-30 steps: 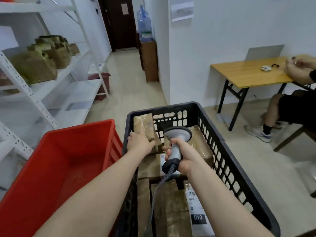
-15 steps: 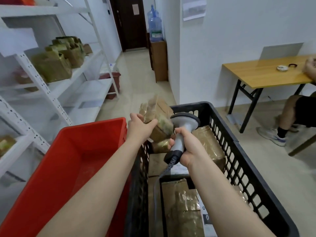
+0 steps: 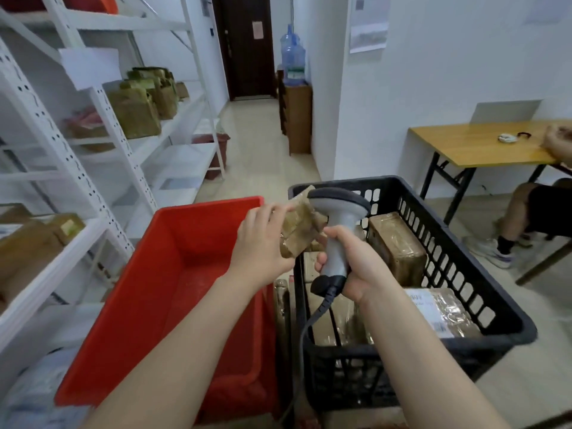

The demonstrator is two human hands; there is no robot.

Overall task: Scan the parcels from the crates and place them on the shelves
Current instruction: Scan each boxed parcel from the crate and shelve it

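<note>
My left hand [image 3: 263, 243] grips a small brown taped parcel [image 3: 298, 229], held up above the gap between the two crates. My right hand [image 3: 353, 267] holds a grey corded barcode scanner [image 3: 339, 218] by its handle, its head right beside the parcel. Below stands the black slotted crate [image 3: 464, 283] with several brown parcels in it, one [image 3: 397, 247] upright at the back and one with a white label [image 3: 442, 314] at the right. The red crate [image 3: 173, 274] on the left shows a bare bottom. White metal shelves [image 3: 102, 150] at the left carry several brown parcels [image 3: 136, 109].
A wooden table [image 3: 473, 147] stands at the right with a seated person [image 3: 532, 212] beside it. A corridor runs ahead to a dark door [image 3: 244, 48], past a water bottle [image 3: 292, 57] on a small cabinet. A brown parcel [image 3: 65, 224] lies on a lower shelf.
My left hand lifted the small parcel out of the black crate and carried it up and left. The scanner rose with my right hand and now sits beside the parcel.
</note>
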